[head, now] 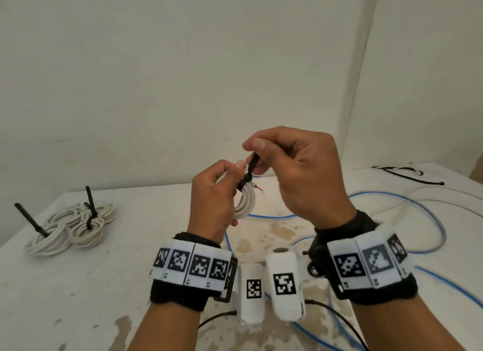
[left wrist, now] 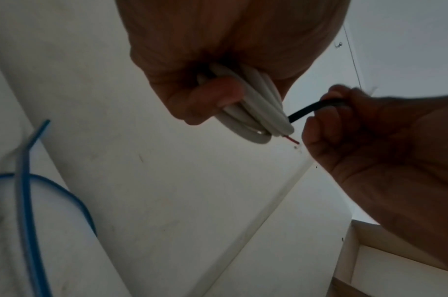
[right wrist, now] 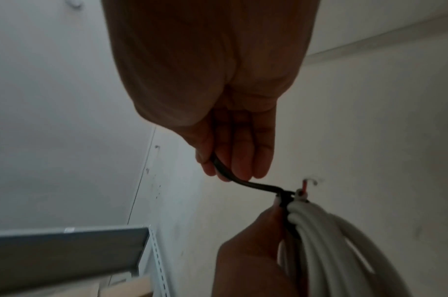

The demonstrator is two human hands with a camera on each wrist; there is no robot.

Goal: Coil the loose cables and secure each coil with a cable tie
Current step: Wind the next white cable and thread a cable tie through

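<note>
A stained white table carries loose blue cable at three o'clock and tied white coils at nine. Above its centre, the left hand grips a small white coil; at one o'clock of it, the right hand pinches the black cable tie wrapped around that coil.

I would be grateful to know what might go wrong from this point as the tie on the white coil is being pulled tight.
1. The left hand grips the white coil on one side only; a hard pull could spring the loops loose.
2. The right hand pinches the black cable tie by its tail, which may slip from the fingertips.
3. The bare red wire end sticks out beside the tie's head and could get snagged or bent.
</note>
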